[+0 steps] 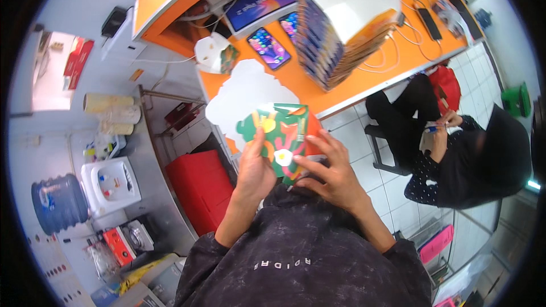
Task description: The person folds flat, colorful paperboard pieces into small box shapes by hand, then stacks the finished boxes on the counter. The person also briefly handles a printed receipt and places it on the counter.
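Observation:
A printed food carton point(291, 118), green and orange with a flower pattern, is in front of my chest by the table's near edge. It looks partly folded. My left hand point(256, 165) grips its left side, thumb on the front. The right hand point(333, 169) bends its fingers over the carton's right edge, fingertips on the printed face; what lies behind them is hidden. Behind the carton, a flat white cut-out card sheet point(244, 88) lies on the orange table point(341, 98).
A stack of folded printed cartons point(325, 51) stands on the table, with white card blanks point(358, 0) behind. Two lit phones point(269, 48), a small white box point(210, 54) and cables are nearby. A seated person point(478, 165) is at right; a red box point(200, 187) stands lower left.

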Available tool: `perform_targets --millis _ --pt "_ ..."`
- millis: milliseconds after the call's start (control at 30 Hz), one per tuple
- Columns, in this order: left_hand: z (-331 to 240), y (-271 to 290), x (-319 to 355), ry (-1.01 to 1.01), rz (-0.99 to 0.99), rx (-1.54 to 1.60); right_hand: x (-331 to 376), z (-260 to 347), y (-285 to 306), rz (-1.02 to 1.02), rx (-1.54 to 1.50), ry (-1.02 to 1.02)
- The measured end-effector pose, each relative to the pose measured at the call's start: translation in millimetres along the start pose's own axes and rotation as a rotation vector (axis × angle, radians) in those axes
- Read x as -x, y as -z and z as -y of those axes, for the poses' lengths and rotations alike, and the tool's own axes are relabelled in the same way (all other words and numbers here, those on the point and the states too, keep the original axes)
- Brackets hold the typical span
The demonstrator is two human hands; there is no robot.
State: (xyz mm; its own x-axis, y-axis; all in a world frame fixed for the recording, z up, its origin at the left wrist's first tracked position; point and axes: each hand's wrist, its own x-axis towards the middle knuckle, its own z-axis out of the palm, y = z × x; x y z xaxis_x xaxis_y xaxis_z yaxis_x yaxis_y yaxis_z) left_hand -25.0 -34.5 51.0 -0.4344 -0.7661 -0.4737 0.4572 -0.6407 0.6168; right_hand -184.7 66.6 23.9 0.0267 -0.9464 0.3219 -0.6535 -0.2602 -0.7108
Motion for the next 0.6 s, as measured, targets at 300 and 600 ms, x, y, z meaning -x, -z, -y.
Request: perform_targets --millis 300,600 --pt "8.8 -10.0 10.3 0.202 -0.029 0.151 -3.3 -0.6 11.6 0.060 0.029 0.049" --pt "-5.9 5.5 14.4 0.256 0.129 -0.040 0.9 -5.3 0.2 -0.051 0.011 0.135"
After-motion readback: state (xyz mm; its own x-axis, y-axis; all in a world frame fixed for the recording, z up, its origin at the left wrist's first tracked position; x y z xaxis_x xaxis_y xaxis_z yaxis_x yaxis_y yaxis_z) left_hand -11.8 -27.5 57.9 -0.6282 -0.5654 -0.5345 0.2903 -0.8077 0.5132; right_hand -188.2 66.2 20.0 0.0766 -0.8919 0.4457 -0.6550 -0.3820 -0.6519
